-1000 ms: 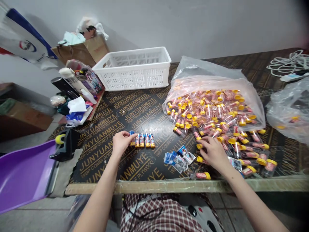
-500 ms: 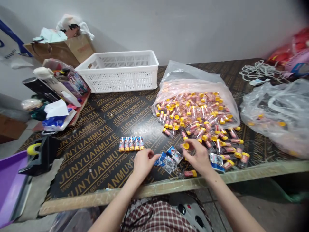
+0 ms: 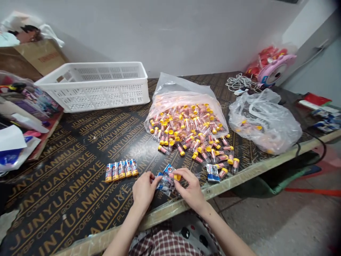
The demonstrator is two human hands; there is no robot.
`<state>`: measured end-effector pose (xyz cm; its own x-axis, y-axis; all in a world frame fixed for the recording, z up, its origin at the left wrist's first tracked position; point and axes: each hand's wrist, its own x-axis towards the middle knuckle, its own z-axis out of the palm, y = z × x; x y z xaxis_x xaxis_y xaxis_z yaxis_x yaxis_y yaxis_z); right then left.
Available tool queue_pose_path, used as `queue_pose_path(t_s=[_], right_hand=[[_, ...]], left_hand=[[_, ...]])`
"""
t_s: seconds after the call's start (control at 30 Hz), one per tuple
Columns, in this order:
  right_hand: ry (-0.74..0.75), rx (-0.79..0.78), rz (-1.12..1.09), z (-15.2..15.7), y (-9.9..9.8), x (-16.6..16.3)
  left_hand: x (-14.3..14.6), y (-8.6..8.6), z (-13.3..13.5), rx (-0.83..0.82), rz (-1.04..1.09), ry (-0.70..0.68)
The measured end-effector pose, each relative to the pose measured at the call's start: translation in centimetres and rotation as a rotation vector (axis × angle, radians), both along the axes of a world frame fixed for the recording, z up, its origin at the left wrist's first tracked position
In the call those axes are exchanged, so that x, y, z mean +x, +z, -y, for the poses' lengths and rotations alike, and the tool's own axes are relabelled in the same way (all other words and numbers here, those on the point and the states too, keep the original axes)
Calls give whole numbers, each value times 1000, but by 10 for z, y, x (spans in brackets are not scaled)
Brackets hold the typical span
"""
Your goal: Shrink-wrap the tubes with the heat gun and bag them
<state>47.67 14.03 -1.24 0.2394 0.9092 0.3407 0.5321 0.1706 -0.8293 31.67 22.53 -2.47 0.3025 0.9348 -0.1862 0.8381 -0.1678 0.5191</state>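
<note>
Both hands meet at the near edge of the black plywood table (image 3: 80,185). My right hand (image 3: 189,190) is closed on a small clear tube with a yellow cap (image 3: 176,176). My left hand (image 3: 144,190) pinches the edge of a small pile of blue printed cards in clear sleeves (image 3: 165,179) lying between the hands. A row of several filled tubes (image 3: 121,169) lies side by side just left of my left hand. A clear bag spilling many yellow-capped tubes (image 3: 186,124) sits behind my right hand.
A white perforated basket (image 3: 93,85) stands at the back left. A crumpled clear bag (image 3: 263,119) lies at the right. Boxes and clutter (image 3: 18,106) line the left side. A white cable (image 3: 238,81) and pink fan (image 3: 271,71) sit far right.
My left hand left the row of tubes and came to the card pile. My right hand picked a tube from the loose heap and brought it over the cards. The camera turned right.
</note>
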Motion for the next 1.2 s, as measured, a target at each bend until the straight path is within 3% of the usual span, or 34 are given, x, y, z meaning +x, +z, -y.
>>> queue_pose_path(t_s=[0.53, 0.67, 0.77, 0.93, 1.03, 1.2], right_hand=[[-47, 20, -66, 1, 4, -2], [-69, 18, -92, 2, 3, -4], [-92, 42, -111, 3, 2, -6], [-103, 83, -207, 7, 2, -9], [-108, 87, -145, 9, 1, -12], [-98, 121, -88, 11, 0, -18]], left_hand=[[-1, -5, 4, 55, 110, -2], [-1, -5, 5, 113, 279, 47], [-1, -2, 1, -32, 603, 166], [-1, 10, -9, -475, 1131, 463], [-3, 16, -13, -594, 1261, 545], [-7, 17, -14, -605, 1345, 647]])
